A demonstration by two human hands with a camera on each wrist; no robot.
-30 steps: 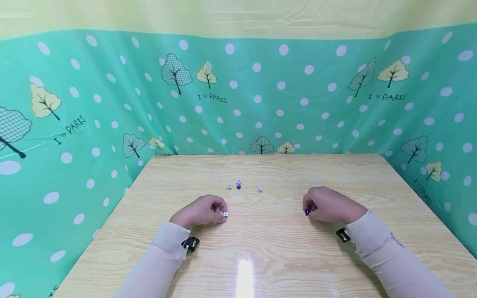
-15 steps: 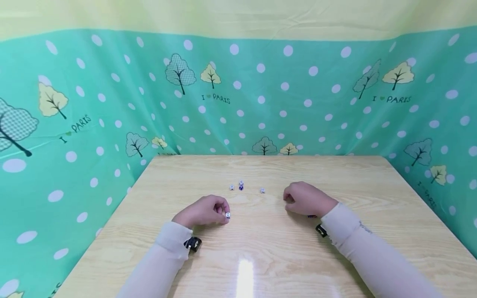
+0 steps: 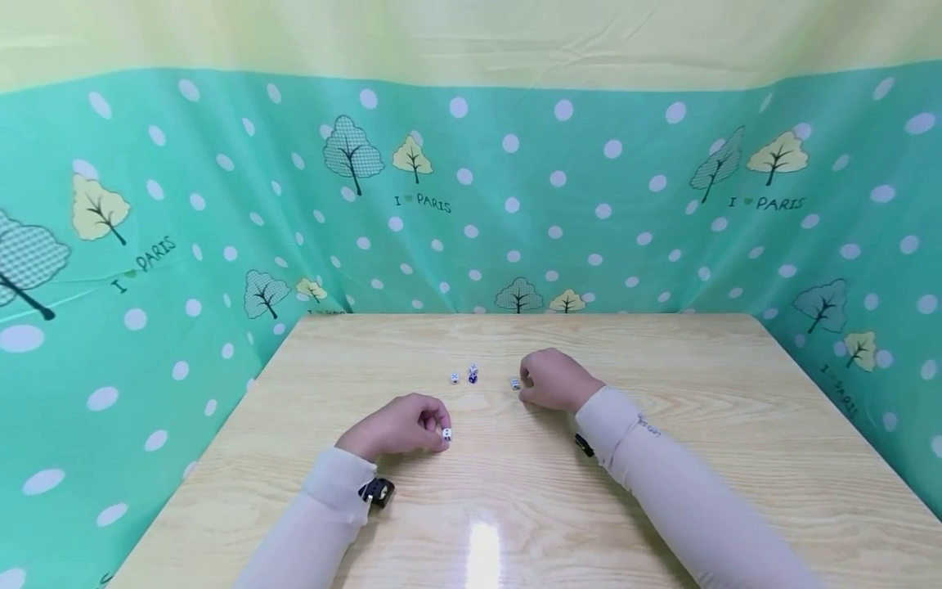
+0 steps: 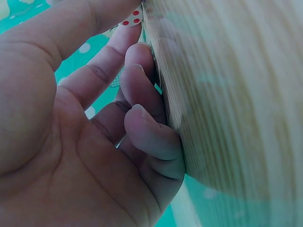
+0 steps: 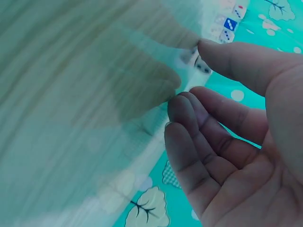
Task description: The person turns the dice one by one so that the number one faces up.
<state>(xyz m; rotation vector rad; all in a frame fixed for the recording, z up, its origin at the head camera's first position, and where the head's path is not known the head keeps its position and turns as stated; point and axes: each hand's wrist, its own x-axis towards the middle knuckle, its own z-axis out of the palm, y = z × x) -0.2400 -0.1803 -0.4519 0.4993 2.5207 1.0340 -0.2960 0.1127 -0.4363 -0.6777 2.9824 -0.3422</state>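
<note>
My left hand point(image 3: 401, 427) rests at the left of the table, its thumb and index finger pinching a white die point(image 3: 446, 433). In the left wrist view, red dots show on the part of that die point(image 4: 132, 19) not covered by the fingers. My right hand point(image 3: 555, 380) is low over the table, fingers apart around another white die point(image 3: 515, 384). Seen from the right wrist, this die point(image 5: 203, 66) sits between the thumb tip and the fingertips, near the thumb.
Further back on the wooden table point(image 3: 368, 343) stands a white die point(image 3: 454, 378). Beside it, a white die point(image 3: 473, 369) overlaps a blue die point(image 3: 473, 379). A green tree-print curtain point(image 3: 471, 196) hangs behind and along both sides.
My right hand has let go of the dark dice on the right and moved left to the white die. The right sleeve now hides those dice. My left hand keeps its place and hold.
</note>
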